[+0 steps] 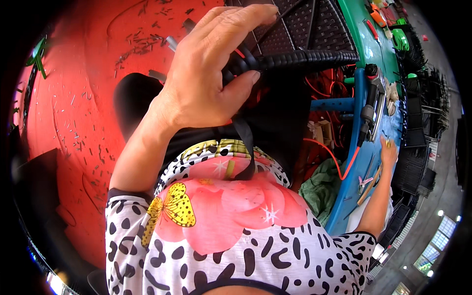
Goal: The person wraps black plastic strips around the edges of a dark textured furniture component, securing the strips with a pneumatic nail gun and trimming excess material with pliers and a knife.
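**Black woven panel, with bar, bench and two hands**

Landmark: the bench [350,194], blue and green, at the person's right.

- Woven panel [295,24], black: just left of the bench's green end. The wrapped bar [314,59] ran along its near edge, reaching almost to the bench; the two appeared to be parts of one piece, held up close to the lap, probably for easy handling.
- Left hand [206,73]: well left of the bench, raised before the bar's far end. Thumb and forefinger stood apart, curved around the space beside the bar, seemingly to steady or guide it; contact could not be told, the other fingers being partly hidden.
- Right hand [388,150]: stretched out over the bench, fingers down among small items. Whether they were apart or closed on something could not be told.
- Air tool [371,103], dark and silver: lying on the bench just beyond the right hand, presumably kept within reach. Its red hose [344,169] looped off the bench's left edge, slack, likely to allow free movement.
- Red-handled tool [371,29]: on the bench's green end.
- Green cloth [319,194]: bunched left of the bench, beneath its edge.
- Dark offcuts [140,44]: scattered on the red floor [83,147], well left of the bench, apparently left where they fell.
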Tool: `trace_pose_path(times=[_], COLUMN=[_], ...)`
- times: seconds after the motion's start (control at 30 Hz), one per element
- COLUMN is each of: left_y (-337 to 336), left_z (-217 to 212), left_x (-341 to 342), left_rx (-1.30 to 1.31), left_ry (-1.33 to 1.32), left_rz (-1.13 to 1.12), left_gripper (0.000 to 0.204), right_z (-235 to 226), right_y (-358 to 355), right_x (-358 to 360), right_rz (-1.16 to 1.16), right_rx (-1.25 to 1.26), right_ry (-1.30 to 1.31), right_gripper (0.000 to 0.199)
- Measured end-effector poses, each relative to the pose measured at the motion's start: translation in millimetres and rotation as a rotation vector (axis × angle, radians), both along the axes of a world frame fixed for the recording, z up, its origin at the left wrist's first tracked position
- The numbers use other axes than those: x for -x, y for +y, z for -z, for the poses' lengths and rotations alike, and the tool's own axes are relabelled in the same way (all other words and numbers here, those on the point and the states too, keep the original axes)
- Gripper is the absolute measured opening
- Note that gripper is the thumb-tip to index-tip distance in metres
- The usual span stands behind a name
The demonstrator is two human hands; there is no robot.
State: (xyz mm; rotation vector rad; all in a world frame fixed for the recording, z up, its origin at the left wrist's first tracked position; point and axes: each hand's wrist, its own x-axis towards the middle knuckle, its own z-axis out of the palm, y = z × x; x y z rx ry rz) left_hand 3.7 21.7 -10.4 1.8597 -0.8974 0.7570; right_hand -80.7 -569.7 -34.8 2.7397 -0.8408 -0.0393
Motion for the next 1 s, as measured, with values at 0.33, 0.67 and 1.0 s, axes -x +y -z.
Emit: trace_pose_path(times=[0.33,0.67,1.0], left_y=[8,-3,-5], left_z=[17,8,-2], left_x=[-16,-1,15], left_rx=[0.067,0.027,-0.395], left_ry=[-0.264,-0.133,0.277], left_rz=[0.055,-0.036,-0.248], left_gripper=[0.067,0.075,0.016], right_z=[-60,-57,-38], right_y=[311,405,419], right_x=[-78,-96,-79], right_rz=[-1.245,-1.39,-1.001], right_rx=[-0.732,-1.077,-1.787], right_ry=[-0.508,-0.396,-0.491], right_gripper=[0.03,0.018,0.02])
